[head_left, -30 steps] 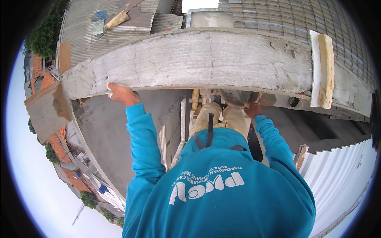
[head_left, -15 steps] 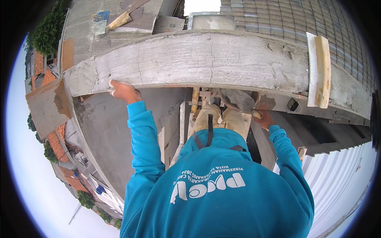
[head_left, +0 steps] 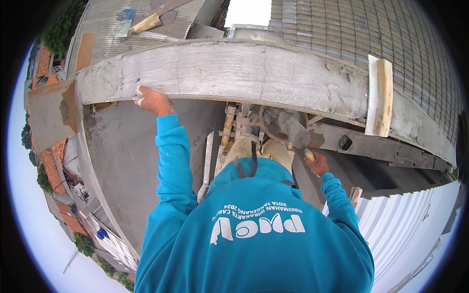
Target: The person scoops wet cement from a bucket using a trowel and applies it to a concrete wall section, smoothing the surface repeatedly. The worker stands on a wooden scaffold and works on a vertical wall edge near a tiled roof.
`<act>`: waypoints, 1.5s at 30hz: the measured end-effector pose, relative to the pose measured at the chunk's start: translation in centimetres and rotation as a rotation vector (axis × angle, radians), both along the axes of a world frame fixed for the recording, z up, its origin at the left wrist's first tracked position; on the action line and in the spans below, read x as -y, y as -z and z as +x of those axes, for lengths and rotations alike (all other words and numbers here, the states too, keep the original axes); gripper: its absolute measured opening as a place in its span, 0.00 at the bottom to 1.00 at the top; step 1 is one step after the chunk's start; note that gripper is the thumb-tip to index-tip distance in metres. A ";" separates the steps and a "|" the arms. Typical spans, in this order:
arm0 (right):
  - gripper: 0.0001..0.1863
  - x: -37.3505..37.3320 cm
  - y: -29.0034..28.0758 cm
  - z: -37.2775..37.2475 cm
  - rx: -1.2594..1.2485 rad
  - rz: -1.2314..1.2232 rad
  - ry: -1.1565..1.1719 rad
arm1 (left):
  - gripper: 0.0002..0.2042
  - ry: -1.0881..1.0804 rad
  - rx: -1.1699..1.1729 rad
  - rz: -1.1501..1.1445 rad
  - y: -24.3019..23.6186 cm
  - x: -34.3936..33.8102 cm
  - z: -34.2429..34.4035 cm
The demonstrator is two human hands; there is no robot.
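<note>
Touching ledge (head_left: pixel 220 73) edge: left hand (head_left: pixel 155 101), hold unclear | right hand (head_left: pixel 318 163): grip closed round trowel (head_left: pixel 309 155) (clear of edge)

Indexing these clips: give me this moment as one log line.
left hand: at near edge of concrete beam | right hand: holds trowel by handle | trowel blade: by round container

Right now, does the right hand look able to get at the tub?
Probably yes: the right hand holds a trowel right by the tub, and nothing visible seems to block it.
</note>
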State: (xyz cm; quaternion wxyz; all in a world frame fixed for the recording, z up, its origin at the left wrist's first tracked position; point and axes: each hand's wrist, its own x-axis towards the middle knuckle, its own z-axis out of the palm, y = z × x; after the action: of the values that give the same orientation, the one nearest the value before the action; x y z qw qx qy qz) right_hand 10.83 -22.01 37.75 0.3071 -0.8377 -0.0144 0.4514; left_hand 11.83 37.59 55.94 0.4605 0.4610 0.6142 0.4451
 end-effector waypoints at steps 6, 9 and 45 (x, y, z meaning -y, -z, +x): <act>0.27 -0.8 1.5 -0.9 -0.152 -0.072 0.021 | 0.40 -0.011 -0.042 0.033 1.1 -0.8 -0.7; 0.25 -1.7 0.2 -0.2 -0.286 -0.046 0.129 | 0.40 -0.027 -0.041 0.004 0.3 -0.5 -0.2; 0.30 -31.6 -30.7 6.9 0.794 0.377 -0.565 | 0.36 -0.120 0.031 0.156 0.7 0.2 0.3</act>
State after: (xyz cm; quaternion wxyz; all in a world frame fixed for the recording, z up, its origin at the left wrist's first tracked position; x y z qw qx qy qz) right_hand 17.69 9.63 68.45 0.2897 -0.8379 -0.4362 0.1539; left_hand 12.18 37.43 55.28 0.4053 0.4507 0.5971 0.5254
